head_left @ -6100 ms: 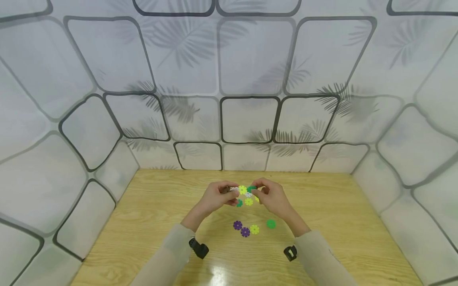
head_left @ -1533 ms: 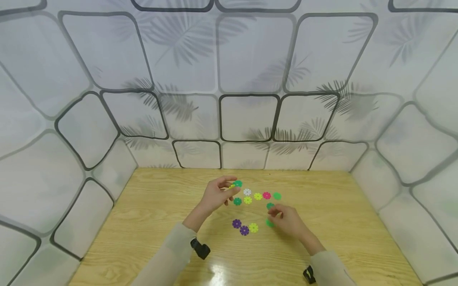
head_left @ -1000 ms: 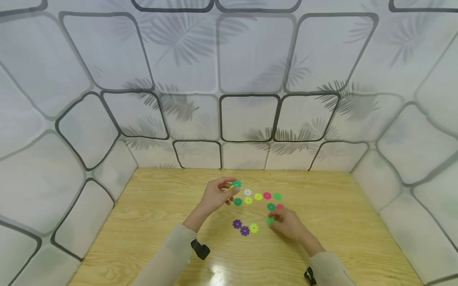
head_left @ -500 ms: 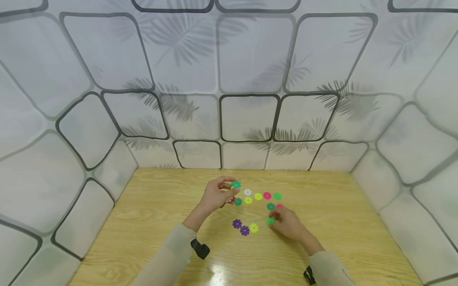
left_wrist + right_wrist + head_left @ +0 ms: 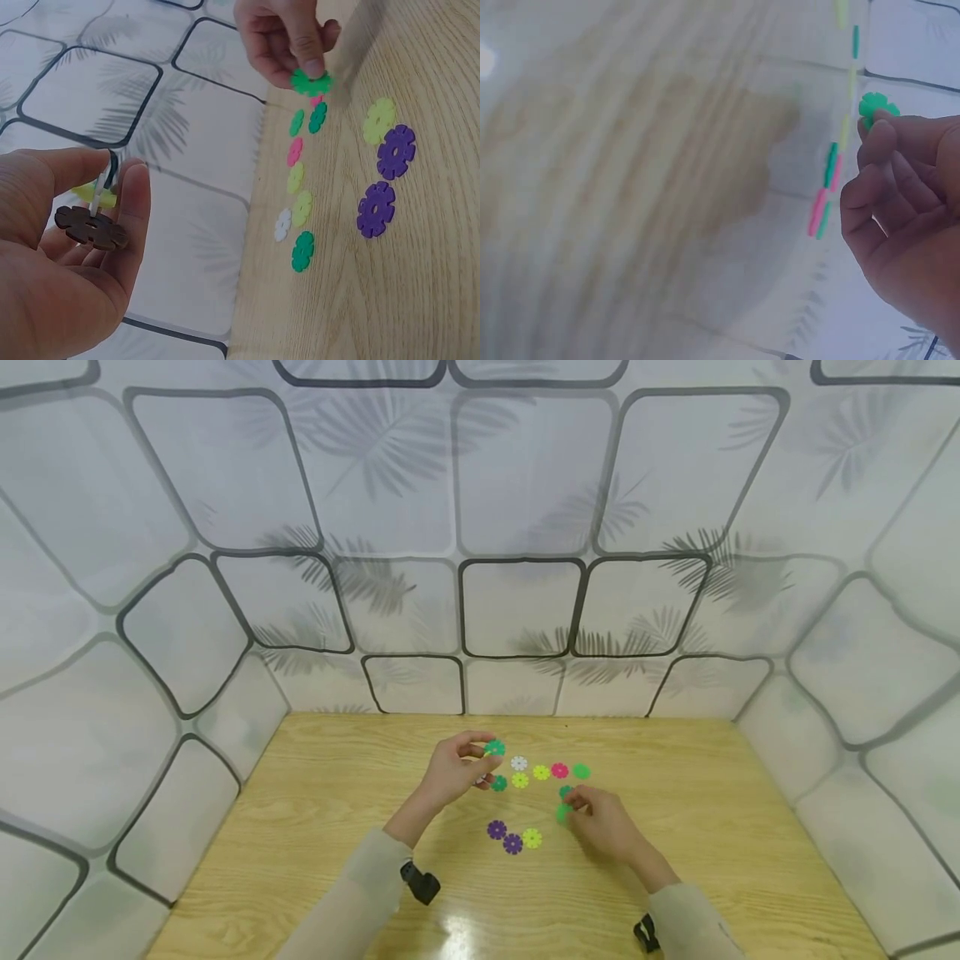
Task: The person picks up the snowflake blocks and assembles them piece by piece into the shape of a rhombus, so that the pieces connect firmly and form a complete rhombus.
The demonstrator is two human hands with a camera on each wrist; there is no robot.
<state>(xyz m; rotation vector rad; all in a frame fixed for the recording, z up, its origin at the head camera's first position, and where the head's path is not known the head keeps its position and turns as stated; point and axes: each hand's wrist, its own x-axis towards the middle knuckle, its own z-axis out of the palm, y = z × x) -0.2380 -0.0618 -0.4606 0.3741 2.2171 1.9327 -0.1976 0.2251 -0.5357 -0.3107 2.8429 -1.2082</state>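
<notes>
My left hand [image 5: 450,770] holds a small cluster of joined snowflake discs above the table. A brown disc [image 5: 79,225], a white disc on edge [image 5: 97,193] and a yellow disc [image 5: 106,199] show in the left wrist view; a green disc [image 5: 495,748] shows at the fingertips in the head view. My right hand [image 5: 603,820] pinches a light green snowflake disc [image 5: 311,82] between thumb and fingertips, raised off the table. Close beyond it lie a dark green disc [image 5: 318,118] and a pink disc mostly hidden behind the held one.
Near the hands lie a white disc [image 5: 519,763], a pink disc [image 5: 560,771], a light green disc [image 5: 582,772], yellow discs [image 5: 542,772] and a dark green disc [image 5: 498,783]. Nearer are purple discs [image 5: 513,843] and a yellow disc [image 5: 532,838]. Patterned walls [image 5: 525,610] enclose the wooden table [image 5: 337,827].
Earlier both hands were together at the cluster. The right hand then moved to the near right, took the light green disc and has lifted it. The left hand stays put with the cluster, slightly turned.
</notes>
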